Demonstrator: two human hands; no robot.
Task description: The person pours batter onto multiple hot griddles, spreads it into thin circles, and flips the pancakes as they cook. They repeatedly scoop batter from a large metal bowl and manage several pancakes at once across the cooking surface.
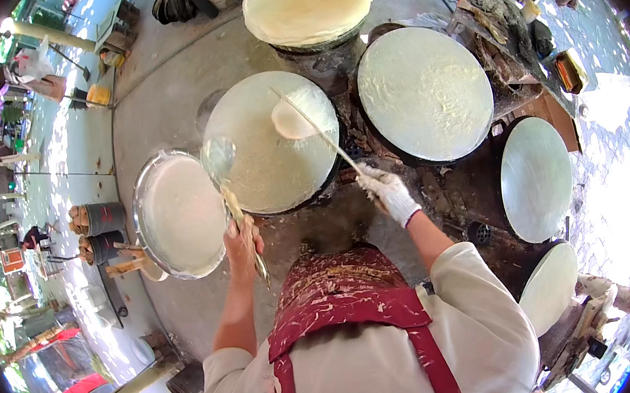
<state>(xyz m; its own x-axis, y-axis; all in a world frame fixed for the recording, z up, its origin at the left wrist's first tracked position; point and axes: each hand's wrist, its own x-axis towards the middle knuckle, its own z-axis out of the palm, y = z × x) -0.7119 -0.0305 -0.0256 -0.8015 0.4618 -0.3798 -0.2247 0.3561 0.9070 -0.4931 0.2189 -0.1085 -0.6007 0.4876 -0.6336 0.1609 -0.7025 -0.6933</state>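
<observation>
Hands stand apart: our left hand [240, 244] grips a ladle [219, 158] at the left edge of the front griddle [267, 175]; our gloved right hand [389, 192] holds a stick [333, 145] over it. We judge the layer [428, 100] to its right spread, the pale patch [292, 124] (batter, apparently) not yet.

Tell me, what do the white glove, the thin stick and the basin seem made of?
Glove: probably knitted fabric; matt, with a dark-edged cuff. Stick: perhaps wood or bamboo; brownish, dull, slender. Basin: possibly metal; its silvery rim glints, though shiny plastic isn't ruled out.
</observation>
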